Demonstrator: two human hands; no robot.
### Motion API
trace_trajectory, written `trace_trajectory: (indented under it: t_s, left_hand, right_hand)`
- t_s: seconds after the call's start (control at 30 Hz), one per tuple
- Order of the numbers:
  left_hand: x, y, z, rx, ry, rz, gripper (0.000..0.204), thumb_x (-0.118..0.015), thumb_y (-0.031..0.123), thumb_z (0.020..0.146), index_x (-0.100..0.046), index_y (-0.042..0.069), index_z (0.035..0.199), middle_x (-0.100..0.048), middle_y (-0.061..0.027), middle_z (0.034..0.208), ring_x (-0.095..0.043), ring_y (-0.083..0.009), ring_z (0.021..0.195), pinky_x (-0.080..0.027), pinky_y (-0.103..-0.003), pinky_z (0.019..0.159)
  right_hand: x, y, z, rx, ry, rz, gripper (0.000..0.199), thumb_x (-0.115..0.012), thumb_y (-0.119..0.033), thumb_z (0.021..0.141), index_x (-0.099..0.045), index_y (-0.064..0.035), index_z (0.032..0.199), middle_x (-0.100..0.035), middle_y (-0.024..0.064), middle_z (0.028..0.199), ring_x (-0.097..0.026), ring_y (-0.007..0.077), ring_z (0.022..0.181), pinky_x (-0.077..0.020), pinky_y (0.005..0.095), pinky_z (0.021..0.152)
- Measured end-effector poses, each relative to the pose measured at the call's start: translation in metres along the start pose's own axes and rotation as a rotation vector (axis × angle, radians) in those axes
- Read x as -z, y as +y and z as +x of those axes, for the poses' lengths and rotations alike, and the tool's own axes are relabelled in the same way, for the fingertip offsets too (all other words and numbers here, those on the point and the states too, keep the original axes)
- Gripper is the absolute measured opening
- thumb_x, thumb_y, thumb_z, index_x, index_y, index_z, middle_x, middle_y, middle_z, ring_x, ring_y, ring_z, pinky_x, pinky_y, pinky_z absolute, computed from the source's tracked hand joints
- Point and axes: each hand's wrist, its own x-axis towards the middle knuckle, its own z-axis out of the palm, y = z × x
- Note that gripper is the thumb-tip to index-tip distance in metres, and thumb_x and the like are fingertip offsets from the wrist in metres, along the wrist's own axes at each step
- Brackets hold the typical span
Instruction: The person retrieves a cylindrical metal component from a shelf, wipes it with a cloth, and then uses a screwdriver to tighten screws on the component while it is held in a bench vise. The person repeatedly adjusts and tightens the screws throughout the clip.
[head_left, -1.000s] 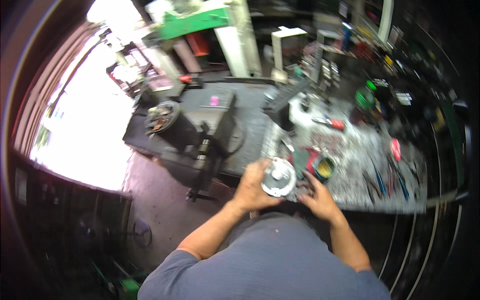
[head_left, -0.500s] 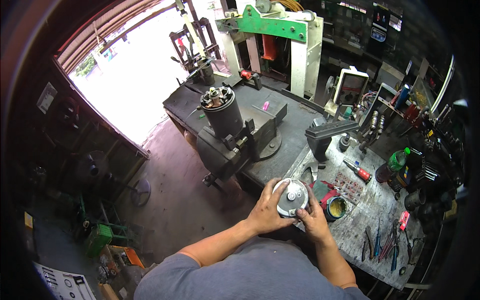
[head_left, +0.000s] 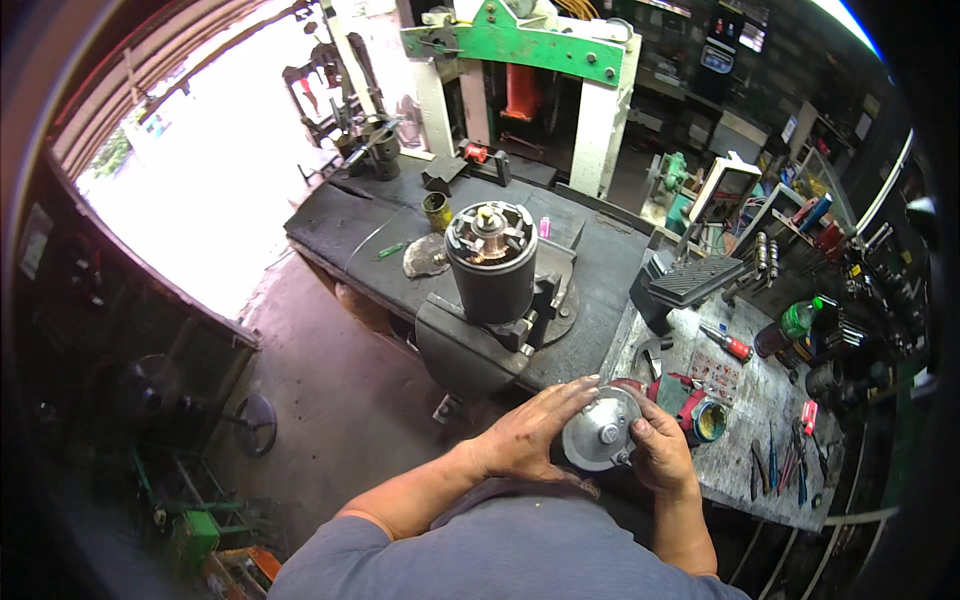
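Note:
A round grey metal end cover (head_left: 592, 440) with a raised centre hub is in front of my body, its flat face turned up. My right hand (head_left: 664, 450) grips its right side, with the thumb on the rim. My left hand (head_left: 522, 438) is at the cover's left edge, fingers stretched along the upper rim and thumb lower down; whether it bears any weight is hard to see. Beyond them, a black cylindrical motor body (head_left: 492, 285) stands upright in a bench vise (head_left: 465, 345). Copper parts and a central shaft show in its open top.
On the metal-topped bench at right are an open tin of yellowish grease (head_left: 711, 421), a red cloth (head_left: 678, 396), a red-handled tool (head_left: 728, 345), a bottle with a green cap (head_left: 800, 318) and several hand tools (head_left: 780, 470). A green-and-white press frame (head_left: 520, 52) stands behind.
The cover has shifted right and slightly down, tilting in my right hand. My left fingers have straightened from their grip. The view has turned, bringing more of the bench behind the motor into sight.

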Motion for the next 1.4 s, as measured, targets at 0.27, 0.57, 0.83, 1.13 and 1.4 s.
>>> trace_trajectory:
  t_s: [0.27,0.57,0.83,1.13,1.4]
  left_hand:
    - [0.071,-0.036,-0.018,0.263,0.021,-0.482,0.146,-0.111,0.032,0.062,-0.023,-0.007,0.172,-0.053,-0.0234,0.162,-0.052,-0.0311,0.152,-0.039,-0.045,0.13]
    - [0.075,-0.024,-0.012,0.376,0.195,-0.395,0.138,-0.111,0.042,0.06,-0.038,-0.013,0.164,-0.055,-0.029,0.157,-0.056,-0.0366,0.148,-0.043,-0.046,0.127]
    - [0.091,0.005,-0.008,0.284,0.068,-0.309,0.14,-0.109,0.033,0.065,-0.027,-0.007,0.17,-0.047,-0.0276,0.164,-0.047,-0.0363,0.155,-0.037,-0.045,0.13]
    - [0.201,0.029,0.036,-0.162,0.061,-0.074,0.115,-0.106,0.031,0.062,-0.052,-0.003,0.158,-0.051,-0.0315,0.156,-0.055,-0.0478,0.146,-0.048,-0.05,0.121]
    - [0.341,-0.003,0.167,-0.49,-0.045,0.023,0.123,-0.108,0.042,0.053,-0.059,-0.007,0.154,-0.068,-0.024,0.146,-0.065,-0.0351,0.139,-0.048,-0.046,0.123]
  right_hand:
    - [-0.08,0.012,0.035,0.01,-0.148,0.278,0.094,-0.075,-0.044,0.106,-0.031,0.0091,0.17,-0.062,0.0219,0.154,-0.071,0.0244,0.124,-0.0648,0.0322,0.087]
    - [-0.108,0.025,0.04,0.159,0.099,-0.405,0.133,-0.097,-0.055,0.083,-0.022,0.0057,0.175,-0.05,0.0233,0.166,-0.047,0.0296,0.155,-0.0311,0.0418,0.132]
    - [-0.101,0.006,0.03,0.272,-0.01,-0.547,0.137,-0.106,-0.034,0.076,-0.021,0.0094,0.174,-0.048,0.0238,0.168,-0.048,0.0297,0.155,-0.0363,0.0434,0.13]
    - [-0.165,-0.027,0.034,0.404,-0.07,-0.441,0.114,-0.085,0.003,0.096,-0.008,-0.008,0.18,-0.074,0.0195,0.131,-0.072,0.0217,0.125,-0.0549,0.04,0.111]
    - [-0.27,-0.082,0.112,0.837,0.411,-0.958,0.036,-0.078,0.012,0.096,-0.073,0.0061,0.13,-0.083,0.013,0.113,-0.079,0.0159,0.106,-0.0622,0.0314,0.094]
